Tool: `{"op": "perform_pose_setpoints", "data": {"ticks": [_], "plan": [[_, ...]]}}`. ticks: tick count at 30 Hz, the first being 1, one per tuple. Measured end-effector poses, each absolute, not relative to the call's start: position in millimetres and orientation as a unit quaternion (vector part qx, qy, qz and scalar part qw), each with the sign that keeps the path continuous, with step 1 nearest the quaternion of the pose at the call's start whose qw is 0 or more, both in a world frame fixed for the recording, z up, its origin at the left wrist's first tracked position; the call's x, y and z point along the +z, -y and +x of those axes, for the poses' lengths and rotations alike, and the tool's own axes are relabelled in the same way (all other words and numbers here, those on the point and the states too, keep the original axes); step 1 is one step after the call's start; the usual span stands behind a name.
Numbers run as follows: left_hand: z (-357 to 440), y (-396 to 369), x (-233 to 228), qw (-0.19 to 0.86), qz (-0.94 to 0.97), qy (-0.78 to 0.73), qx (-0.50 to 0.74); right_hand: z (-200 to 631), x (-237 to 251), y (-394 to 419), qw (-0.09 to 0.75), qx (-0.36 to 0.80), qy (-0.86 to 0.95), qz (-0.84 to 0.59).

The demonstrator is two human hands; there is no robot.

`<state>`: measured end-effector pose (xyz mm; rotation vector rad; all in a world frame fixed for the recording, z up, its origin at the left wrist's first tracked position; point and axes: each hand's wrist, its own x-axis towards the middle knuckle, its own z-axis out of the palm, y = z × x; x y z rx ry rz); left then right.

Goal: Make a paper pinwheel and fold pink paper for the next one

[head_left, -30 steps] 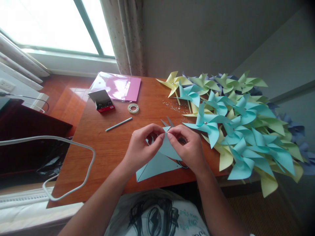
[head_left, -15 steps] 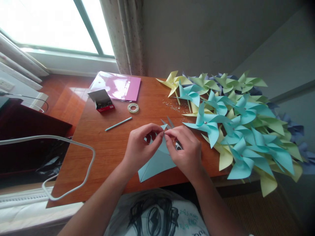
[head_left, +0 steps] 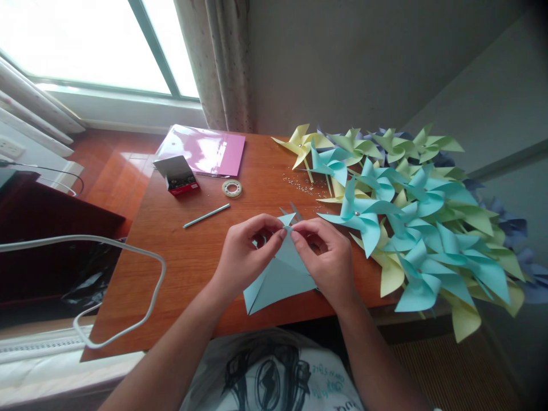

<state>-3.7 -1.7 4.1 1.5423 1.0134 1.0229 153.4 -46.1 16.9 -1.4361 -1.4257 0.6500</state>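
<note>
- The left hand (head_left: 244,257) and the right hand (head_left: 327,260) meet over the near middle of the wooden table (head_left: 180,268), fingertips almost touching.
- Between them is a light blue sheet of paper (head_left: 278,279), partly folded, its upper corners drawn up to the point where the fingers meet.
- The left hand's thumb and forefinger are pinched together on the paper's raised tip; the other fingers curl loosely behind.
- The right hand's thumb and forefinger are likewise closed on the same tip from the right side, with the palm lying over the paper's right part.
- The lower left corner of the paper lies near the table's near edge.
- Just beyond the fingers, the grey blades of a pair of scissors (head_left: 295,212) point away from the person; the handles are hidden under the right hand.
- To the right, a large heap of finished paper pinwheels (head_left: 411,228) in blue, yellow-green and dark blue covers the right end of the table and spills past it.
- Small shiny bits (head_left: 299,184) are scattered on the wood just left of the heap's far part.
- On the far left of the table lie a pink folder (head_left: 205,149), an open box of pins (head_left: 176,175) and a roll of clear tape (head_left: 232,188).
- A thin blue stick (head_left: 206,216) lies slantwise between the tape and the left hand.
</note>
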Motion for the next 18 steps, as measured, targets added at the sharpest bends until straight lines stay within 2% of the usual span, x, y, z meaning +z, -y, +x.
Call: {"op": "perform_pose_setpoints", "data": {"ticks": [6, 13, 18], "plan": [[-3, 2, 3, 0.462, 0.656, -0.413, 0.43, 151, 18, 47, 0.48, 0.223, 0.614, -0.585], [-3, 1, 2, 0.43, 0.658, -0.425, 0.45, 144, 12, 51, 0.458, 0.081, 0.68, -0.567], [-2, 3, 3, 0.378, 0.679, -0.432, 0.458, 141, 8, 50, 0.455, 0.02, 0.692, -0.561]]}}
